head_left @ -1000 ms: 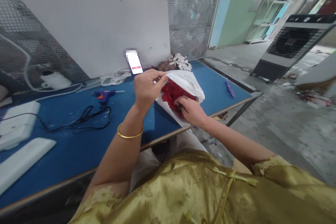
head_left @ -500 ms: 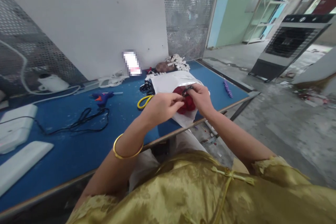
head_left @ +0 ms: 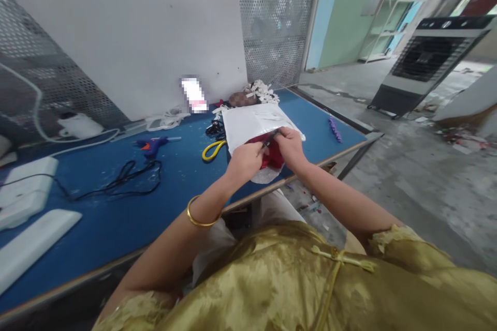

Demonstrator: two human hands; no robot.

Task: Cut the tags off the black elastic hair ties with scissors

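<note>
Left grip (head_left: 245, 161): now closed in, pinching one end of a slim dark piece (head_left: 269, 139); right grip (head_left: 291, 146): pinching the other end, so both hands now share it; red contents (head_left: 275, 159), soft-looking: beneath both, in the mouth of a glossy, creased white bag (head_left: 252, 120); yellow loop handle (head_left: 213, 152), smooth: left of left grip, on blue desk (head_left: 186, 181); purple sprig (head_left: 334, 129), knobbly: right of right grip; white flowers (head_left: 264, 92), ruffled: beyond both

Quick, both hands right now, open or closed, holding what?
Left hand: closed on a dark item at the mouth of the white bag.
Right hand: closed too; on that item or the bag's edge, I can't tell.
</note>
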